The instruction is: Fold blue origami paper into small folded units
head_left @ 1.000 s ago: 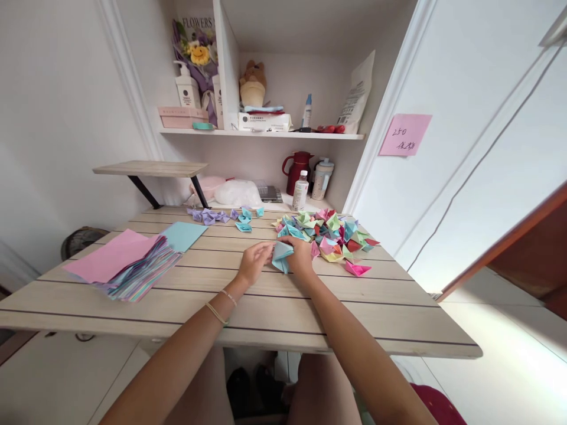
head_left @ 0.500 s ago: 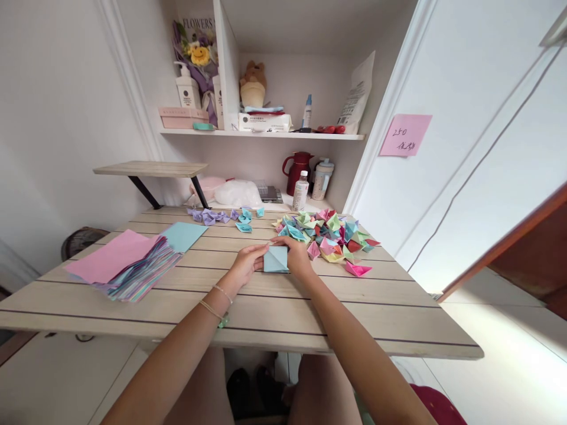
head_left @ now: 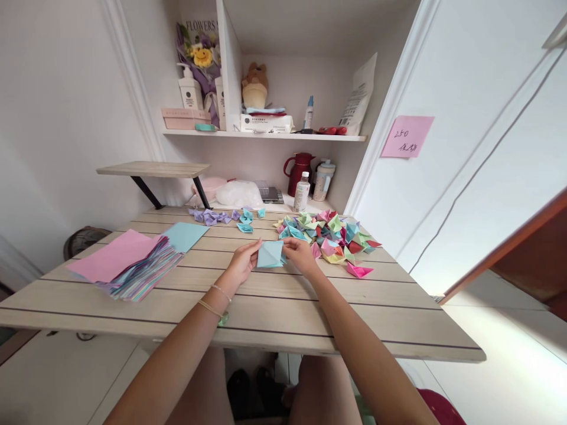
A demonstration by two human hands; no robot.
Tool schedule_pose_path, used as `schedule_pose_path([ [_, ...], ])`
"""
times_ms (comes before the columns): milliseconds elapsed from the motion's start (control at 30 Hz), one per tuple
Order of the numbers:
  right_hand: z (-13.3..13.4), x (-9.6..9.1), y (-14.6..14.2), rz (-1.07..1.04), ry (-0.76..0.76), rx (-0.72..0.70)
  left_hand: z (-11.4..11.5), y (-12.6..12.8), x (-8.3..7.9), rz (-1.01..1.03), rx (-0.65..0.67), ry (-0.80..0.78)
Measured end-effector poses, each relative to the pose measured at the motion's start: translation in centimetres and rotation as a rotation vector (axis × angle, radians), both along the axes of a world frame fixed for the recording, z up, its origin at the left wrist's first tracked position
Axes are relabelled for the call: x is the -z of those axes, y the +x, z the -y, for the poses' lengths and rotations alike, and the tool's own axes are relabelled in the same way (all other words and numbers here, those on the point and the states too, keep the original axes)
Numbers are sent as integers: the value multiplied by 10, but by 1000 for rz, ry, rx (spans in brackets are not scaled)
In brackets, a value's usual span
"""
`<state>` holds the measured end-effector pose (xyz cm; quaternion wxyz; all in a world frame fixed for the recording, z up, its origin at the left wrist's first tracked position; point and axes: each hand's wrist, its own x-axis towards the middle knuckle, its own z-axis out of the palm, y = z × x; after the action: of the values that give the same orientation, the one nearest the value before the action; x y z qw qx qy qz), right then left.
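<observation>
Pinching a folded light blue paper from both sides: left-hand fingers closed on its left edge, right-hand fingers closed on its upper right corner. Holding it flat side up toward the camera, roughly mid-tabletop and low over the wood. Can't tell whether it's touching the boards or just off them. Got the left hand and right hand close together, only the paper between them. Wearing two thin bracelets on the left wrist, fwiw.

Just beside the right hand, toward the far right: a messy pile of folded pieces in green, blue, pink, red and yellow, with one pink folded piece lying a little apart at its near edge. Further back, a small row of purple folded pieces and a few blue folded pieces next to them.

Off to the left, well apart from the hands: a fanned stack of coloured sheets, pink on top, plus a single light blue sheet at its far corner. All sitting on a pale wooden tabletop.

Behind that, a red jug with a small bottle in front, a shelf above, and a pink sticky note on the white panel to the right.
</observation>
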<state>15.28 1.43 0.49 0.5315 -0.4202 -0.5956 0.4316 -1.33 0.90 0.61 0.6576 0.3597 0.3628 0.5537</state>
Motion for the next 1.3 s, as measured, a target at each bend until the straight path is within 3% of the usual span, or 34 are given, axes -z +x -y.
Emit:
schedule_pose_path([
  [400,4,6,-8,128,263,86,3,4,5,-75,49,22],
  [533,3,5,-9,-60,46,35,2,4,4,-114,-27,42],
  [633,3,3,-8,-224,-163,-41,-4,3,8,-195,-216,108],
  [767,4,2,-9,-261,-220,-102,-13,1,17,-389,-430,240],
  [833,4,3,-10,-228,-189,-108,-14,2,20,-432,-422,272],
  [1033,-1,9,-8,-190,-125,-93,-7,4,17,-357,-230,238],
  [1300,6,0,-5,-214,-254,-150,-7,2,15,-301,-234,150],
])
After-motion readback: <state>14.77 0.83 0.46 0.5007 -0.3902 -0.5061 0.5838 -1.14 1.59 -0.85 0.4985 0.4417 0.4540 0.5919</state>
